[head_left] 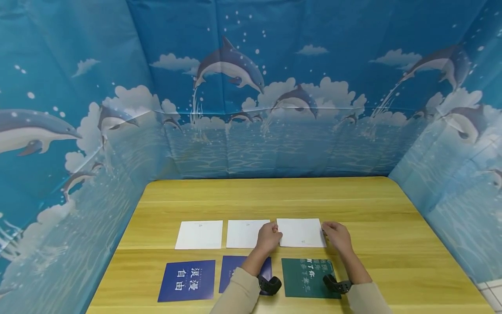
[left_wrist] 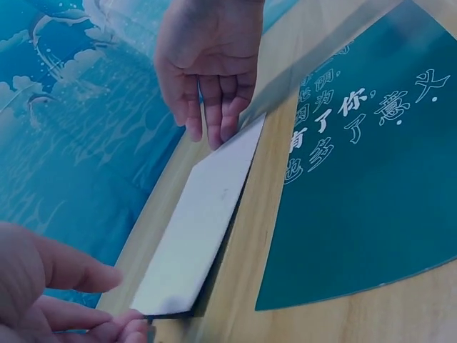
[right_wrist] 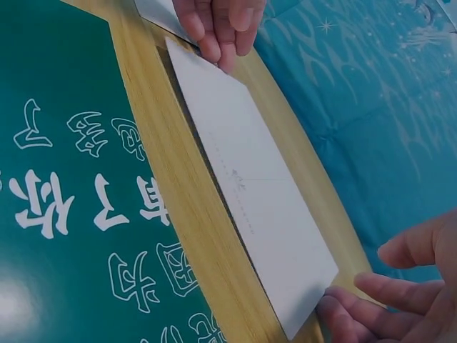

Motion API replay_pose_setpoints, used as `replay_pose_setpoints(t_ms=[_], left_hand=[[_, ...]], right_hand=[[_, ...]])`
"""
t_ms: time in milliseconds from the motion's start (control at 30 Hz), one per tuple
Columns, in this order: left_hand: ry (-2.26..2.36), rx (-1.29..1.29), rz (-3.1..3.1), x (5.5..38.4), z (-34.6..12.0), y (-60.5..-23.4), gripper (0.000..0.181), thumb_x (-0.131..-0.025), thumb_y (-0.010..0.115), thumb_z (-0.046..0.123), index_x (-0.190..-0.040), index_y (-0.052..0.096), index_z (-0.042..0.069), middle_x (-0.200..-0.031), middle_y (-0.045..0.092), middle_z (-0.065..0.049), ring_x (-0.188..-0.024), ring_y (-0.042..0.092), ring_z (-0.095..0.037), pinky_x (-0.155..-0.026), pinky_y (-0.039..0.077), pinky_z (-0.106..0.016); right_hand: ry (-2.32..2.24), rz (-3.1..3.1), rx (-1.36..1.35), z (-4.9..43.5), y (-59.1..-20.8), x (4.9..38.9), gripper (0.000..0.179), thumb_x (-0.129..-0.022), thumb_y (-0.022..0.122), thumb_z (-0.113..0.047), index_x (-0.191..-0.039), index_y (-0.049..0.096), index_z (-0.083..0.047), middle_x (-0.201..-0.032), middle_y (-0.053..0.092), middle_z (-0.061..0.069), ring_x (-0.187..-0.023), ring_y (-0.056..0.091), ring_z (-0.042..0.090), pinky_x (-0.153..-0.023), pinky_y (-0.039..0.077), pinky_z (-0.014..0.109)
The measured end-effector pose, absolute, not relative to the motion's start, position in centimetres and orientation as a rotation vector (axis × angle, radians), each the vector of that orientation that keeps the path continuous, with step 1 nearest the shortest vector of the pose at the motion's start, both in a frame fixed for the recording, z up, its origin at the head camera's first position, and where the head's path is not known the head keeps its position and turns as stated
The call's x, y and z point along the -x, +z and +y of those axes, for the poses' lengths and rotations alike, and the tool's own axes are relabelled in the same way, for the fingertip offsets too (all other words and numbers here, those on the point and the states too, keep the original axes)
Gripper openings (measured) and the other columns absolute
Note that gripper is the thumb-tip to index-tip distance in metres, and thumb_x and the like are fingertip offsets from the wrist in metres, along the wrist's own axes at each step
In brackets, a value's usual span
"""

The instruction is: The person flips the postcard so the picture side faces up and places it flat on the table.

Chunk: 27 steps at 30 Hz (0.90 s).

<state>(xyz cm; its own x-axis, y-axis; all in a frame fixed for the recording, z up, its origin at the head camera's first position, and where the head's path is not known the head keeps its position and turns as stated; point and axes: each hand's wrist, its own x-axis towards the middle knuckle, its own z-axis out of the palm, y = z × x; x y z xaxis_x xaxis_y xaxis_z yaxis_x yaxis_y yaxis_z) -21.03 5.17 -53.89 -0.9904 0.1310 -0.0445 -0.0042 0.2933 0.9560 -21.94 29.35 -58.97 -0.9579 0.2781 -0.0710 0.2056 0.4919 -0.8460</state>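
A white card (head_left: 301,233) lies on the table at the right end of a row of three, with small print on its face. At its left edge is my left hand (head_left: 269,237), whose fingertips (left_wrist: 132,325) touch a corner while the thumb stays apart. On the opposite side my right hand (head_left: 338,237) touches the edge with its fingertips (right_wrist: 339,314), its thumb also away from the card. Directly in front lies a dark green card (head_left: 310,279) with white Chinese characters, partly under the right wrist. The middle white card (head_left: 245,233) is partly hidden by my left hand.
Another white card (head_left: 199,234) lies at the row's left end. Nearer me are a blue card (head_left: 186,281) with white characters and a second blue card (head_left: 231,270), partly covered by the left forearm. A dolphin-print curtain (head_left: 251,144) surrounds the wooden table (head_left: 270,198).
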Motion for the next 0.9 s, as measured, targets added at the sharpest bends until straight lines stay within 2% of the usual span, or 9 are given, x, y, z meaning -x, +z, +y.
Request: replay_pose_setpoints(t_ms=[67, 100, 233, 300, 433, 567, 667, 767, 900], left_hand=[[1.779, -0.151, 2.469, 21.1, 5.2, -54.1, 0.015, -0.071, 0.059, -0.012, -0.073, 0.049, 0.0, -0.069, 0.041, -0.002, -0.061, 0.034, -0.014, -0.056, 0.032, -0.024], [1.766, -0.171, 2.499, 21.1, 5.3, -54.1, 0.017, -0.068, 0.062, -0.014, -0.08, 0.054, -0.005, -0.076, 0.047, -0.005, -0.067, 0.04, -0.015, -0.06, 0.037, -0.025], [1.699, -0.249, 2.611, 21.3, 5.6, -54.3, 0.041, -0.059, 0.067, -0.019, -0.099, 0.058, -0.012, -0.09, 0.054, -0.016, -0.083, 0.049, -0.024, -0.07, 0.045, -0.031], [1.676, -0.264, 2.658, 21.4, 5.7, -54.3, 0.051, -0.057, 0.066, -0.021, -0.107, 0.057, -0.015, -0.091, 0.054, -0.017, -0.087, 0.051, -0.025, -0.073, 0.046, -0.031], [1.69, -0.235, 2.695, 21.5, 6.0, -54.2, 0.067, -0.054, 0.059, -0.025, -0.12, 0.05, -0.016, -0.09, 0.053, -0.012, -0.083, 0.049, -0.021, -0.068, 0.044, -0.025], [1.754, -0.197, 2.7, 21.6, 6.3, -54.0, 0.069, -0.054, 0.052, -0.026, -0.122, 0.048, -0.016, -0.087, 0.052, -0.006, -0.08, 0.048, -0.018, -0.062, 0.039, -0.02], [1.79, -0.18, 2.71, 21.5, 6.4, -53.9, 0.067, -0.055, 0.05, -0.027, -0.121, 0.05, -0.015, -0.087, 0.053, -0.004, -0.079, 0.049, -0.017, -0.06, 0.039, -0.02], [1.812, -0.172, 2.725, 21.5, 6.5, -53.9, 0.065, -0.055, 0.049, -0.028, -0.118, 0.054, -0.013, -0.087, 0.054, -0.004, -0.079, 0.05, -0.018, -0.061, 0.039, -0.02], [1.813, -0.183, 2.767, 21.5, 6.5, -54.1, 0.055, -0.057, 0.05, -0.027, -0.106, 0.063, -0.009, -0.086, 0.055, -0.005, -0.08, 0.051, -0.019, -0.066, 0.042, -0.022]], right_hand=[[1.481, -2.643, 0.444, 29.4, -59.2, 22.0, 0.046, -0.095, 0.047, -0.034, -0.116, 0.057, 0.006, -0.109, 0.059, 0.023, -0.091, 0.059, 0.032, -0.067, 0.049, 0.035], [1.477, -2.643, 0.456, 29.4, -59.4, 22.0, 0.045, -0.095, 0.047, -0.033, -0.116, 0.057, 0.006, -0.109, 0.058, 0.023, -0.091, 0.058, 0.031, -0.067, 0.049, 0.035], [1.458, -2.643, 0.506, 29.6, -59.9, 22.2, 0.042, -0.093, 0.052, -0.03, -0.116, 0.057, 0.005, -0.109, 0.058, 0.022, -0.091, 0.057, 0.029, -0.069, 0.048, 0.036], [1.452, -2.64, 0.515, 29.5, -59.6, 22.0, 0.042, -0.091, 0.056, -0.029, -0.115, 0.058, 0.005, -0.106, 0.058, 0.02, -0.089, 0.056, 0.028, -0.068, 0.048, 0.033], [1.504, -2.593, 0.493, 28.7, -57.2, 21.0, 0.04, -0.086, 0.064, -0.019, -0.112, 0.057, 0.011, -0.1, 0.06, 0.022, -0.085, 0.056, 0.029, -0.06, 0.048, 0.027], [1.547, -2.541, 0.492, 27.6, -54.3, 20.0, 0.038, -0.081, 0.066, -0.004, -0.111, 0.056, 0.016, -0.098, 0.06, 0.025, -0.087, 0.057, 0.031, -0.057, 0.048, 0.023], [1.577, -2.527, 0.503, 27.0, -53.1, 19.5, 0.041, -0.078, 0.065, 0.001, -0.114, 0.053, 0.017, -0.101, 0.058, 0.027, -0.09, 0.056, 0.033, -0.062, 0.049, 0.023], [1.601, -2.496, 0.514, 26.7, -52.8, 19.4, 0.044, -0.076, 0.065, 0.005, -0.115, 0.052, 0.017, -0.1, 0.057, 0.026, -0.086, 0.056, 0.03, -0.064, 0.048, 0.019], [1.605, -2.45, 0.536, 26.6, -52.8, 19.5, 0.047, -0.072, 0.067, 0.01, -0.116, 0.052, 0.016, -0.095, 0.057, 0.021, -0.078, 0.056, 0.02, -0.059, 0.046, 0.013]])
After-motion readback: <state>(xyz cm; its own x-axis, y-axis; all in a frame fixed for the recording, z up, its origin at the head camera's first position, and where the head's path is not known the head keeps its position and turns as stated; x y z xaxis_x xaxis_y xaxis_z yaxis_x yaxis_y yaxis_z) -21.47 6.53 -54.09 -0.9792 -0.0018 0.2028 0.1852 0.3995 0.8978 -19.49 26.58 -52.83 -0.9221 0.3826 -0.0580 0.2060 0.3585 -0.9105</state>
